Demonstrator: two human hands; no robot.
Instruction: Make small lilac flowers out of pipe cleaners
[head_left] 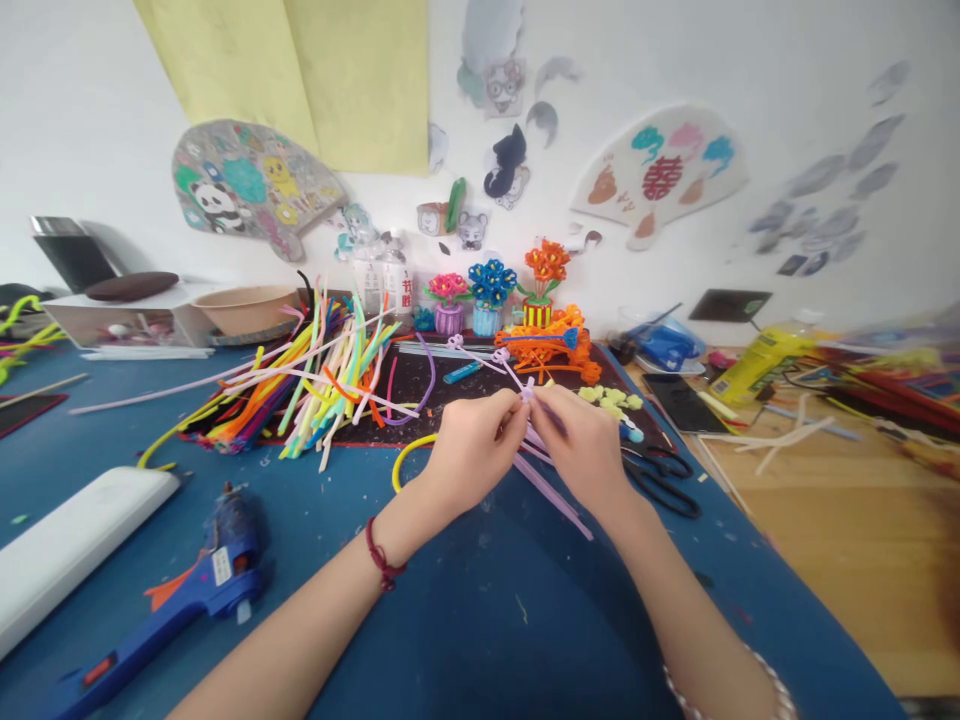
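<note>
My left hand and my right hand meet over the front of the dark mat. Their fingertips pinch a light purple pipe cleaner between them, bent into a small looped shape. Lilac stems hang below and between the hands. Just beyond my fingers, two small lilac pipe-cleaner loops on stems lie on the mat. Close to my right hand are pale yellow pipe-cleaner pieces and black-handled scissors. Part of a yellow pipe cleaner curves beside my left hand.
A heap of coloured pipe cleaners lies left of centre. A blue glue gun and a white box-like object sit at front left. Finished flower pots stand by the wall, near orange pipe-cleaner pieces. A phone lies right.
</note>
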